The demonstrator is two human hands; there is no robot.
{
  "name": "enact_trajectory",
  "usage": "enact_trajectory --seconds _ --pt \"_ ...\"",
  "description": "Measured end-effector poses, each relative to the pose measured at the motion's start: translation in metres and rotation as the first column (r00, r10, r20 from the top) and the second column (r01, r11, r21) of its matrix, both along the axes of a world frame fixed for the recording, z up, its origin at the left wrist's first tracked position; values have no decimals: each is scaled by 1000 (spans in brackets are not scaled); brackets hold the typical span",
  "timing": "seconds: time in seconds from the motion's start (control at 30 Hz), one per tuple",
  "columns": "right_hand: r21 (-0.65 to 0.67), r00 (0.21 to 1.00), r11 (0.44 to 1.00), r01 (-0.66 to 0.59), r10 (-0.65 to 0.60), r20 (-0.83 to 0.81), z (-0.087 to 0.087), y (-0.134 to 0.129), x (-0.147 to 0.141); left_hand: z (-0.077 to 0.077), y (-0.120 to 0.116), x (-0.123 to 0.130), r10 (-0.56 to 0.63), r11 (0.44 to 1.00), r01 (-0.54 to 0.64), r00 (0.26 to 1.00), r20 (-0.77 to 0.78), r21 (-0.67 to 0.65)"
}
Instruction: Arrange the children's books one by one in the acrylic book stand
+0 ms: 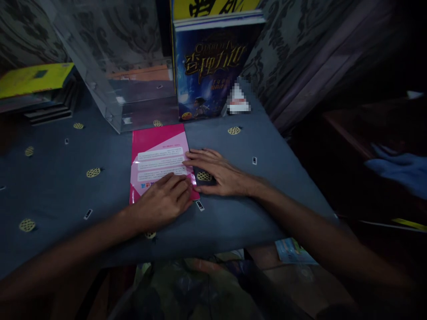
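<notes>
A thin pink book (158, 140) lies flat on the cloth-covered table, its printed text upside down to me. My left hand (163, 198) rests over the book's lower right part, its fingers curled in and closed. Whatever those fingertips hold, if anything, is hidden beneath the hand. From the right, my right hand (216, 173) lies with fingers stretched and apart, the tips touching the book's right edge. The two hands are close together but their fingers stay apart.
Behind the pink book stands a dark blue book (210, 71) among upright books, beside a clear plastic holder (116, 106). A stack of books (43, 84) lies at the left. The table's right edge (300, 164) slopes down past my right arm. Blue fabric (396, 169) is at far right.
</notes>
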State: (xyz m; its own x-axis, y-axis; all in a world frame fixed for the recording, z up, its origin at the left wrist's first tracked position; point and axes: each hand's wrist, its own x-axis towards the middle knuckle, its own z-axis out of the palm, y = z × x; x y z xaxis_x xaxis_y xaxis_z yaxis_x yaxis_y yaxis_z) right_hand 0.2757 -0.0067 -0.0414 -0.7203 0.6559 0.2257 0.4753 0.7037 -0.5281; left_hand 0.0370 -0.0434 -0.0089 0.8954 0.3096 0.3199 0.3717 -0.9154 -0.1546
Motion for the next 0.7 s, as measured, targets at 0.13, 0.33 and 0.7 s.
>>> enact_trajectory --seconds 0.13,0.33,0.7 --pt "-16 1000 1000 -1 1 -2 1 1 1 1 1 1 -15 1000 15 1000 20 -9" --pt "-40 1000 999 -9 9 -5 3 2 1 4 1 1 -21 1000 21 1000 11 -2" --pt "-24 1000 999 -23 23 -16 1 1 2 2 0 3 -1 1000 1 999 37 9"
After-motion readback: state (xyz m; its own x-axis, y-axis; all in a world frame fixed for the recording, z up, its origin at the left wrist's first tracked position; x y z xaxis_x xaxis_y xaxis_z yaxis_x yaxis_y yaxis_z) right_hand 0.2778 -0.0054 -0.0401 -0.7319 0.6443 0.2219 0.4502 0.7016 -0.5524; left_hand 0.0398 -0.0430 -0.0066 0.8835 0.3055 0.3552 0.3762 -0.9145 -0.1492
